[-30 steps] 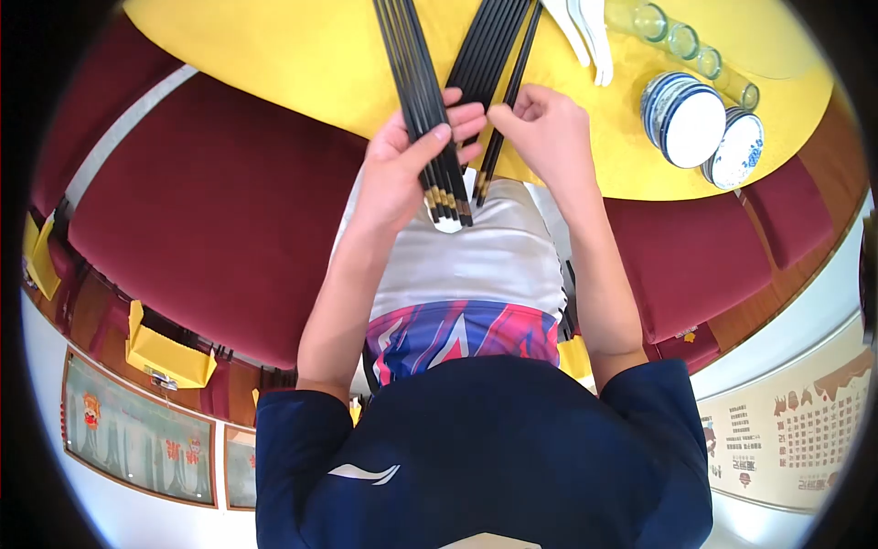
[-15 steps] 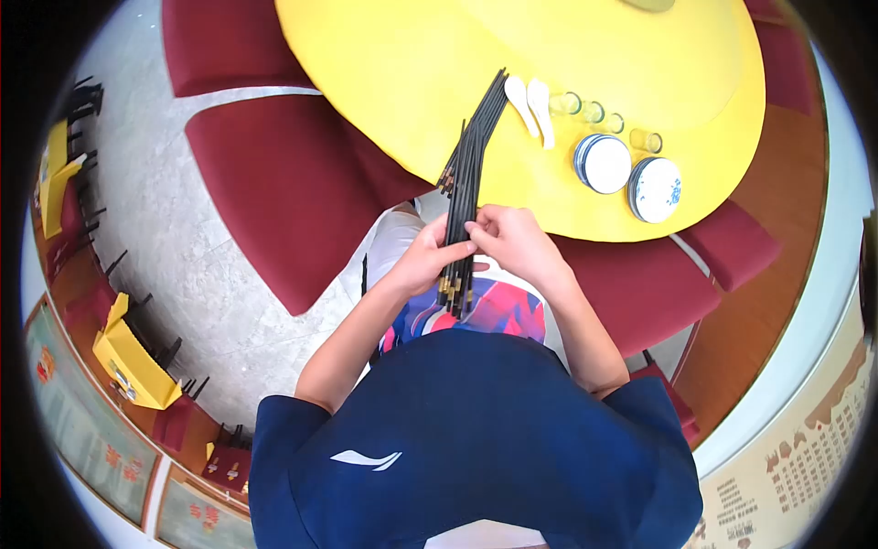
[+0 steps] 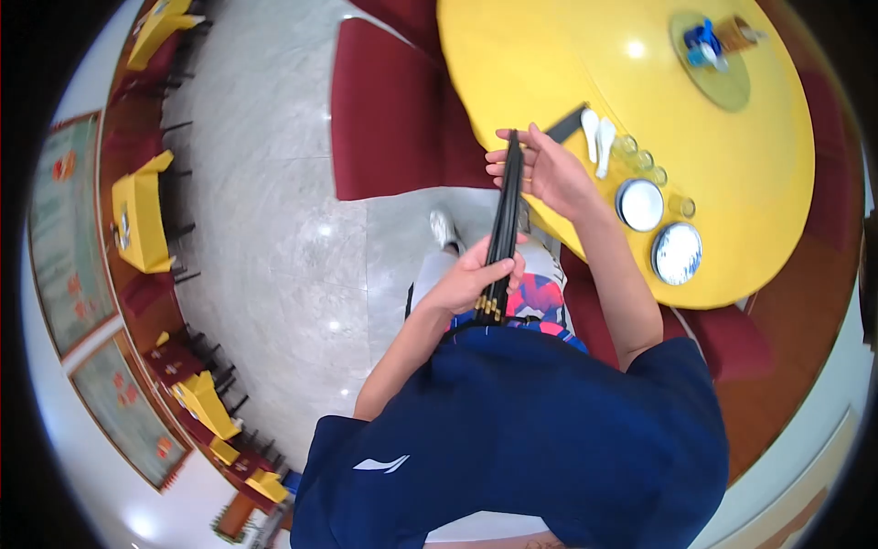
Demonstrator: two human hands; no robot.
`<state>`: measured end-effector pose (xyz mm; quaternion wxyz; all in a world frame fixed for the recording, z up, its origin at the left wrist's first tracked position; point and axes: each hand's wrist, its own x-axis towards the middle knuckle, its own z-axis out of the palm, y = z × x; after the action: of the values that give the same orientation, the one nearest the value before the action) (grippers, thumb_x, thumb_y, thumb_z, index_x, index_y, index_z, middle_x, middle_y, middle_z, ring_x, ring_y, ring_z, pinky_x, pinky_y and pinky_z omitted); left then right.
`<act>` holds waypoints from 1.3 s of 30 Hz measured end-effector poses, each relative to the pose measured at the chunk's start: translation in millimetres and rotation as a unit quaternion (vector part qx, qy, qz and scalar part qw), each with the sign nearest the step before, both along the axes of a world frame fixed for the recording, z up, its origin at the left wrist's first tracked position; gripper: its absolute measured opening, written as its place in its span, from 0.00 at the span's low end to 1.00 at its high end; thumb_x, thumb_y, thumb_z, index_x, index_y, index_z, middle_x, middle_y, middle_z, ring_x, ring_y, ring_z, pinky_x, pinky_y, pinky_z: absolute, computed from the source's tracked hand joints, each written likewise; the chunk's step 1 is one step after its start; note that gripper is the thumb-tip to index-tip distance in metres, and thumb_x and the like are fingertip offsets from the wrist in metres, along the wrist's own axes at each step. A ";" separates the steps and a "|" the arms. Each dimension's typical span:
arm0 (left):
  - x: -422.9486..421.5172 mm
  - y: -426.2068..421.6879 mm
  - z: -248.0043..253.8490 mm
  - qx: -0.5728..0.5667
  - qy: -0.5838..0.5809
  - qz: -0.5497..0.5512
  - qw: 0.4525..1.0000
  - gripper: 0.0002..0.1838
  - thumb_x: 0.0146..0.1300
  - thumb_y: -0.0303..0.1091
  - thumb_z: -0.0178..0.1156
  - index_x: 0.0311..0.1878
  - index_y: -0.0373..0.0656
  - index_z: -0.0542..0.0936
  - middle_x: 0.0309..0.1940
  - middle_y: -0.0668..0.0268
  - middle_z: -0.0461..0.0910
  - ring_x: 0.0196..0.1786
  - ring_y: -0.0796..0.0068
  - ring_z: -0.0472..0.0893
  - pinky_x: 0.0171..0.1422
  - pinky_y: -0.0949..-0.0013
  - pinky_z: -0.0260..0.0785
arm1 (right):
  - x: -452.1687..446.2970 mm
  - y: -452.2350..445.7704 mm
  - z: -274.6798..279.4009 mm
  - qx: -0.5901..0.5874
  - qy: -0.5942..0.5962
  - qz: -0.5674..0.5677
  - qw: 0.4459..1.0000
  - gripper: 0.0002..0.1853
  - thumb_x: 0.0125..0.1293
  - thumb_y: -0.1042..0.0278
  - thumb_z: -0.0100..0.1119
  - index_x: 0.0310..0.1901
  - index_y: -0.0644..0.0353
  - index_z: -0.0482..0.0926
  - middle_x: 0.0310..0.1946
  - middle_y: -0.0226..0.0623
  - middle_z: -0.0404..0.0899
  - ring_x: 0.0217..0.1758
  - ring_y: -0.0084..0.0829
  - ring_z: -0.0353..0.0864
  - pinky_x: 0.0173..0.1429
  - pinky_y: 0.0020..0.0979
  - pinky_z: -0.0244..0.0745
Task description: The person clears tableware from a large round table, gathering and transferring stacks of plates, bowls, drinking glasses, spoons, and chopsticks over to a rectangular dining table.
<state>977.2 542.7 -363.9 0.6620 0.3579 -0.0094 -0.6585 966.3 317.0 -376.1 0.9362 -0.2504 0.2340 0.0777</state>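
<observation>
My left hand (image 3: 474,277) is closed around a bundle of black chopsticks (image 3: 506,206) near their gold-banded ends. The bundle points away from me, above my lap and beside the table edge. My right hand (image 3: 553,176) is by the far tips, palm turned toward them and fingers spread; some fingers pass behind the sticks, and I cannot tell whether they touch. Another group of black chopsticks (image 3: 569,123) lies on the yellow table (image 3: 540,55), partly hidden by my right hand. Two white spoons (image 3: 597,142) rest just right of that group.
Several small glasses (image 3: 646,161) and two stacks of blue-rimmed dishes (image 3: 639,205) (image 3: 677,253) stand on the table. Farther back, a round turntable (image 3: 732,91) carries a brown container and blue items. A dark red chair (image 3: 389,119) is to the left, beside grey floor (image 3: 274,229).
The chopsticks in my left hand have come away from those on the table. My right hand has left the lower part and opened near the tips. The view has turned left.
</observation>
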 end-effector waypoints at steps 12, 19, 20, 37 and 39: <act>-0.3 213.3 3.1 0.029 0.007 0.205 0.978 0.16 0.73 0.41 0.51 0.27 0.48 0.66 0.15 0.73 0.65 0.18 0.78 0.69 0.27 0.72 0.65 | 142.1 289.9 48.3 0.058 0.009 0.220 0.974 0.05 0.65 0.64 0.44 0.33 0.51 0.68 0.12 0.19 0.53 0.12 0.16 0.51 0.18 0.22 0.49; 16.6 388.9 -2.1 -0.083 0.051 0.227 0.969 0.23 0.71 0.41 0.52 0.17 0.55 0.61 0.09 0.76 0.56 0.13 0.83 0.61 0.23 0.72 0.58 | 195.2 515.8 77.7 0.046 -0.015 0.439 0.897 0.14 0.68 0.56 0.42 0.25 0.49 0.61 0.10 0.18 0.51 0.11 0.17 0.51 0.18 0.24 0.49; 19.0 405.6 0.5 -0.085 0.044 0.244 0.965 0.23 0.71 0.41 0.52 0.17 0.55 0.61 0.09 0.76 0.56 0.13 0.83 0.61 0.23 0.72 0.58 | 198.0 539.7 81.2 0.068 -0.010 0.460 0.885 0.17 0.68 0.53 0.42 0.22 0.48 0.59 0.10 0.18 0.50 0.11 0.16 0.50 0.17 0.23 0.48; 202.8 684.1 -99.0 -0.129 0.222 0.704 0.662 0.21 0.70 0.46 0.48 0.50 0.38 0.77 0.36 0.58 0.80 0.34 0.69 0.80 0.33 0.73 0.78 | 418.1 862.7 73.5 0.007 -0.147 0.430 0.891 0.19 0.71 0.54 0.37 0.21 0.48 0.58 0.10 0.20 0.48 0.10 0.18 0.45 0.16 0.25 0.43; 232.8 734.9 -115.9 -0.175 0.241 0.666 0.684 0.19 0.69 0.44 0.49 0.48 0.38 0.78 0.35 0.58 0.81 0.34 0.68 0.81 0.34 0.73 0.78 | 453.4 898.6 57.9 0.016 -0.143 0.438 0.887 0.20 0.71 0.53 0.37 0.21 0.48 0.58 0.10 0.20 0.48 0.10 0.18 0.45 0.15 0.25 0.43</act>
<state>1210.0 1277.6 -479.8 0.9562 -0.0235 0.2760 -0.0941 1419.6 1215.6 -318.2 0.8342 -0.3207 -0.0373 0.4471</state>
